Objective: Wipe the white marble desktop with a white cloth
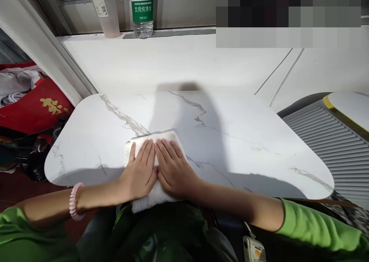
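Note:
A folded white towel lies at the near edge of a white marble-look table, its lower end hanging over the rim. My left hand lies flat on the towel's left half, fingers stretched out and together. My right hand presses flat on the right half, fingers pointing up and left. The two hands touch side by side. Both arms wear green sleeves, and a pink bracelet circles my left wrist.
A water bottle with a green label and a pale tube-like container stand on the white ledge behind the table. Red cloth and bags pile up at the left. A grey slatted panel sits at the right. A small device hangs near my lap.

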Demonstrator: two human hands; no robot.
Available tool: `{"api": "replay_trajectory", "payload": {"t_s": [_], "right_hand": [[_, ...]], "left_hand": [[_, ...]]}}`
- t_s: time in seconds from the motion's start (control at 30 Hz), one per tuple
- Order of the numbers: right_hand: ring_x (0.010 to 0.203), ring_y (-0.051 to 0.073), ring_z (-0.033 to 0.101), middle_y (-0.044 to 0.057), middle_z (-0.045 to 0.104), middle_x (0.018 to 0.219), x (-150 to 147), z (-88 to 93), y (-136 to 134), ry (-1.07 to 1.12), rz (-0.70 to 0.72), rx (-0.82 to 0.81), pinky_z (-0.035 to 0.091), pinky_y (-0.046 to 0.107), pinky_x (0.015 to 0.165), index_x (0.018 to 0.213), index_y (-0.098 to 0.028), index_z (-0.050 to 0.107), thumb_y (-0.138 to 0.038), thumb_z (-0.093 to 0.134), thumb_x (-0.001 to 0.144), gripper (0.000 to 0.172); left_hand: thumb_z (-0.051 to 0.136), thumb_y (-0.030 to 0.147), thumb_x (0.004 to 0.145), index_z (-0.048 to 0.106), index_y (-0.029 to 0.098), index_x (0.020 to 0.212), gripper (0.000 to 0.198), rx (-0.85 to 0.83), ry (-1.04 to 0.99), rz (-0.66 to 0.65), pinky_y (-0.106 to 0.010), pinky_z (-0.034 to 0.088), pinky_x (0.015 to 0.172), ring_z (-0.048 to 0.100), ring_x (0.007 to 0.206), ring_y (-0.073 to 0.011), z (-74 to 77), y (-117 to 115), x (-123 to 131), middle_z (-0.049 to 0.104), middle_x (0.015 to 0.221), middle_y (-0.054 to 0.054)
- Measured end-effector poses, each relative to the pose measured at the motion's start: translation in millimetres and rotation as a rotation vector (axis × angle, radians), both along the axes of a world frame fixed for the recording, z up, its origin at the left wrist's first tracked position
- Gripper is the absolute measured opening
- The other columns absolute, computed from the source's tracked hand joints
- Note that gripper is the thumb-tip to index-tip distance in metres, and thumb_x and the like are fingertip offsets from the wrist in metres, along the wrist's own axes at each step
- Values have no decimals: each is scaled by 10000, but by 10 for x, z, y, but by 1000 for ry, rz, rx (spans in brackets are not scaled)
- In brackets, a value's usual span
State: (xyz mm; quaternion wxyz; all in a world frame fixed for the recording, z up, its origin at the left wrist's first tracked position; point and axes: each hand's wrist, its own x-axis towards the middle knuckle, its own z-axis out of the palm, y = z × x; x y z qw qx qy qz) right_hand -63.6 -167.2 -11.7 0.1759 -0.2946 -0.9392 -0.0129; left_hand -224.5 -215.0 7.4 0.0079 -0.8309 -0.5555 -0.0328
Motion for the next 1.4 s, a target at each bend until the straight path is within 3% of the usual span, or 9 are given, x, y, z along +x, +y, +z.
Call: {"api": "replay_trajectory", "payload": {"t_s": [0.1,0.2,0.43,0.53,0.7,0.83,0.93,1.23,1.4], "right_hand": [[1365,391,399,271,478,1439,-58,-6,134,-5,14,-15,298,561,1153,1377,81,481,-258,364,871,620],[1346,375,415,265,490,1429,-201,-41,457,2,-10,-19,289,537,1150,1380,77,471,-246,355,863,620],[1238,373,458,276,536,1338,-823,-97,1643,2,-94,-12,308,533,1065,1313,29,498,-211,320,883,524],[1216,371,462,276,539,1308,-1063,-98,2008,9,-180,-38,297,509,1065,1280,35,500,-214,305,895,498],[1285,361,432,270,514,1370,-1196,-134,2202,38,-225,-52,259,512,1106,1315,45,476,-199,297,907,508],[1370,352,373,272,439,1465,-1140,-169,2095,20,-203,-11,243,540,1130,1388,79,408,-186,292,923,548],[1377,358,376,279,430,1473,-1076,-162,1842,14,-181,7,247,547,1137,1398,96,403,-188,313,921,563],[1410,382,336,276,415,1486,-743,-92,477,27,-43,-19,251,562,1163,1410,108,400,-259,334,924,613],[1413,387,328,295,439,1459,-576,-71,36,77,119,11,294,576,1147,1386,119,433,-259,342,913,612]], "left_hand": [[279,260,965,347,6,1492,589,-8,8,32,-593,159,1197,200,1485,-325,-15,90,-50,310,1556,-206],[255,256,970,333,-40,1480,595,-40,15,44,-589,138,1196,213,1481,-330,-15,426,-181,308,1552,-235],[301,224,955,307,47,1497,570,-70,9,88,-507,121,1207,228,1481,-264,-39,1743,-735,286,1579,-189],[287,205,954,294,79,1501,562,-85,-7,86,-472,108,1212,219,1482,-226,-70,2202,-938,276,1590,-158],[283,193,946,296,102,1501,562,-82,-49,97,-444,82,1218,207,1483,-202,-91,2439,-1052,275,1595,-129],[304,219,949,266,85,1512,579,-93,-47,118,-469,82,1216,187,1490,-226,-62,2276,-1004,244,1604,-143],[295,241,962,258,73,1511,575,-114,-41,107,-492,82,1213,176,1495,-242,-35,2001,-963,233,1606,-156],[262,298,996,278,32,1492,564,-41,-39,46,-519,82,1216,187,1492,-285,-52,524,-753,276,1579,-203],[264,278,998,274,4,1491,565,18,-48,105,-555,94,1211,184,1491,-312,-33,-130,-551,306,1559,-227]]}}
